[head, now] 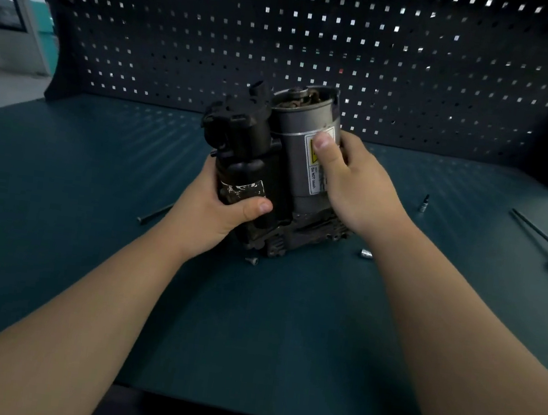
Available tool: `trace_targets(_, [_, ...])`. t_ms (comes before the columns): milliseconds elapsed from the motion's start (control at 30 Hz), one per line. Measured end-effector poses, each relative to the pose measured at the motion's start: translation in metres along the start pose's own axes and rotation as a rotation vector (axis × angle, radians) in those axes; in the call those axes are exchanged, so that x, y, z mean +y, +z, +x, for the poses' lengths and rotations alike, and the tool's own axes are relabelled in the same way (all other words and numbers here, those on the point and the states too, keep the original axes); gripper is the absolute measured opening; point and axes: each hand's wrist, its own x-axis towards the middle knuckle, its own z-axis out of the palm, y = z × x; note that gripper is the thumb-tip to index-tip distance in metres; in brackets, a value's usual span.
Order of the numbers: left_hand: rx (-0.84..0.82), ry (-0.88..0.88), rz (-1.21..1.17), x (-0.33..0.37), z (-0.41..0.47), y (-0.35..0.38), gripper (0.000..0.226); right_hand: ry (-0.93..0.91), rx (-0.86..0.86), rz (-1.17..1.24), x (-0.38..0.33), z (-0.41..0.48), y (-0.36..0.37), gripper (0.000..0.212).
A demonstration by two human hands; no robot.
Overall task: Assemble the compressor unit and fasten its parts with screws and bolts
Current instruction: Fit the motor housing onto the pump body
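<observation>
Both left hand (211, 215) and right hand (354, 186) grip the compressor unit (297, 131), labelled "Do NOT touch".

**Bare Arms, Short Nails**

Both forearms (115, 308) are bare along all their visible length, smooth and full. The left grip (220, 212) and right grip (357, 190) are bare too, broad in the palm, each with a thick thumb (259, 207) whose nail is cut short.
</observation>
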Motion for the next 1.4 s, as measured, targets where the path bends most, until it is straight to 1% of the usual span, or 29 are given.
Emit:
trace_targets(167, [-0.025, -0.026, -0.063, -0.005, 0.007, -0.004, 0.052, -0.001, 0.026, 0.053, 0.009, -0.005, 0.01, 0.048])
trace_targets(233, [-0.042, -0.031, -0.054, -0.002, 0.007, -0.005, 0.053, -0.027, 0.071, 0.043, 0.014, -0.008, 0.015, 0.055])
trace_targets(300, [-0.063, -0.013, 0.005, 0.002, 0.008, -0.008, 0.055, -0.058, 0.099, 0.005, 0.018, -0.009, 0.017, 0.068])
trace_targets(367, [-0.066, -0.006, 0.058, 0.007, 0.009, -0.012, 0.057, -0.081, 0.091, -0.036, 0.019, -0.01, 0.017, 0.08])
trace_targets(433, [-0.053, 0.009, 0.072, 0.009, 0.01, -0.014, 0.055, -0.092, 0.073, -0.034, 0.021, -0.009, 0.017, 0.084])
trace_targets(600, [0.074, 0.044, -0.032, 0.005, 0.011, -0.013, 0.047, -0.109, 0.064, -0.015, 0.024, -0.005, 0.017, 0.079])
trace_targets(833, [-0.035, -0.007, -0.034, 0.0, 0.013, -0.014, 0.042, -0.123, 0.076, -0.004, 0.026, -0.003, 0.018, 0.078])
trace_targets(1033, [-0.011, -0.022, -0.113, 0.001, 0.01, -0.008, 0.056, -0.104, 0.084, 0.0, 0.027, -0.003, 0.02, 0.078])
trace_targets(1100, [-0.021, -0.016, -0.093, 0.001, 0.009, -0.007, 0.058, -0.106, 0.079, -0.001, 0.027, -0.003, 0.02, 0.078])
trace_targets(1200, [-0.039, -0.01, -0.063, 0.003, 0.01, -0.007, 0.053, -0.111, 0.071, 0.0, 0.027, -0.003, 0.019, 0.079])
trace_targets(1333, [-0.05, 0.006, -0.022, 0.005, 0.008, -0.007, 0.067, -0.111, 0.067, 0.006, 0.027, -0.003, 0.019, 0.079])
trace_targets(1400, [-0.066, 0.007, 0.002, 0.006, 0.007, -0.006, 0.069, -0.114, 0.071, 0.007, 0.027, -0.003, 0.02, 0.078])
